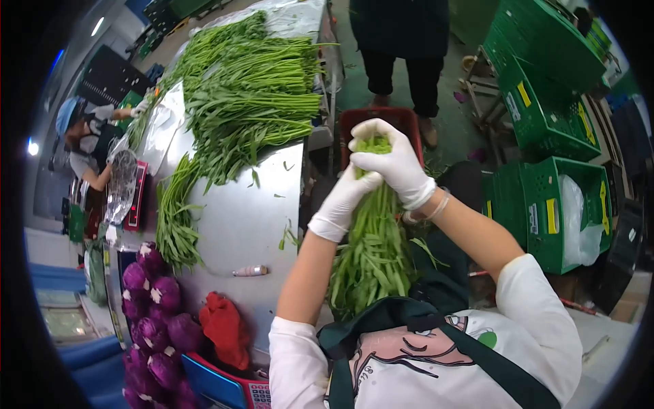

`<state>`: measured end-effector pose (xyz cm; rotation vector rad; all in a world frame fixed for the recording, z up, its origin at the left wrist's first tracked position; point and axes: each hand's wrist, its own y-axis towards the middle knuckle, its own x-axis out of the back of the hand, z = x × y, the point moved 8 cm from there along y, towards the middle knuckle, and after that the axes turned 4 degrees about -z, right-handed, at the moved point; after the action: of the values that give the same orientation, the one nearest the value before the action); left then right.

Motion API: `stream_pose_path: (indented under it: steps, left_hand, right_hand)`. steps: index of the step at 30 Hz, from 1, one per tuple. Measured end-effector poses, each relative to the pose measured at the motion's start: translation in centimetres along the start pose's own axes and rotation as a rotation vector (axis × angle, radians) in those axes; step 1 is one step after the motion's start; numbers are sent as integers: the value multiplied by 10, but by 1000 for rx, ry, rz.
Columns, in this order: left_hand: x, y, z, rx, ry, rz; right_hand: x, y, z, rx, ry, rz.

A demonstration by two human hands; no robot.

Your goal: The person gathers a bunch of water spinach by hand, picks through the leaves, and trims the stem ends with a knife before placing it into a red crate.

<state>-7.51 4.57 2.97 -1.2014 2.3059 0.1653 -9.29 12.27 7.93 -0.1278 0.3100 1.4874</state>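
Observation:
A bundle of water spinach (pixel 371 262) hangs in front of my apron, cut stem ends up and leaves down. My gloved right hand (pixel 402 167) wraps round the bundle close to the stem ends, with fingers curled over the far side. Just below it, my gloved left hand (pixel 346 201) closes on the stems from the left; some of its fingers are hidden behind the bundle. Beyond my hands, a red basket (pixel 349 126) stands on the floor, partly covered by them.
On the metal table (pixel 238 218) lie a large pile of water spinach (pixel 252 95), a smaller bunch (pixel 178 211), a small cylindrical object (pixel 250 270) and a red cloth (pixel 225 327). Purple cabbages (pixel 153 330) sit left, green crates (pixel 565 211) right. Two people stand nearby.

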Motion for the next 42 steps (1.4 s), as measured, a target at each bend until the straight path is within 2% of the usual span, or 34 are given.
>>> stream_pose_path:
  steps: [2,4,5,6,9,12,13,16,18,19,20,22,24,25,29,30,31,32,33,34,35,36,37,38,40,42]
  left_hand:
    - [-3,1,6,24,50,61]
    - [-1,-4,-1,1,-44,49]
    - [-1,-8,-8,-84,-107,107]
    - [7,-8,-20,-205,-12,44]
    - [-2,-24,-21,-97,-84,-30]
    - [17,-33,-6,-46,-206,-97]
    - [26,-35,1,5,-252,-89]
    - [43,-47,2,71,-401,-124]
    - [65,-47,13,118,-408,-145]
    - [68,-48,11,46,-517,-240]
    - [71,-50,9,-37,-617,-327]
    - [68,-47,10,129,-424,-203]
    - [70,-48,9,127,-441,-240]
    - [70,-49,9,135,-452,-257]
    - [76,-49,21,139,-429,-293]
    - [75,-50,21,155,-446,-300]
    - [79,-40,24,131,-391,-259]
    - [92,-23,38,108,-337,-216]
    - [103,-7,48,-143,-296,54]
    - [99,-4,47,-64,-357,-65]
    - [85,-8,34,16,-411,-186]
    - [73,-16,23,103,-459,-312]
    - [52,-14,5,185,-160,-193]
    - [37,-13,-6,176,-169,-237]
    - [20,4,-3,192,-14,-121]
    - [2,16,3,211,71,-86]
  right_hand:
    - [-5,-4,1,0,-132,54]
    - [-9,-2,2,3,-204,96]
    - [-9,4,3,-15,-184,79]
    - [-12,8,5,-36,-163,58]
    - [-41,14,3,-106,-34,107]
    - [-66,16,-18,-165,-195,243]
    - [-69,21,-31,-163,-380,339]
    - [-109,32,4,790,-1278,179]
    - [-177,1,48,965,-1227,333]
    - [-210,-18,41,944,-1062,551]
    - [-231,-39,7,864,-941,636]
    - [-291,-95,-47,596,-1138,1048]
    - [-312,-132,-96,554,-1268,1194]
    - [-315,-134,-124,660,-1309,1144]
    - [-311,-109,-177,304,-1245,1416]
    - [-305,-107,-162,202,-1214,1480]
    - [-293,-89,-132,117,-992,1308]
    - [-276,-71,-96,127,-893,1209]
    - [-254,-51,-58,143,-797,1107]
    - [-219,-39,-27,-114,-877,1108]
    - [-186,-25,5,-86,-691,993]
    - [-143,-13,42,-33,-716,860]
    - [-100,-6,67,-41,-806,728]
    - [-60,-4,82,-102,-875,614]
    - [6,-9,101,3,-911,476]
    - [50,-29,110,118,-1009,322]
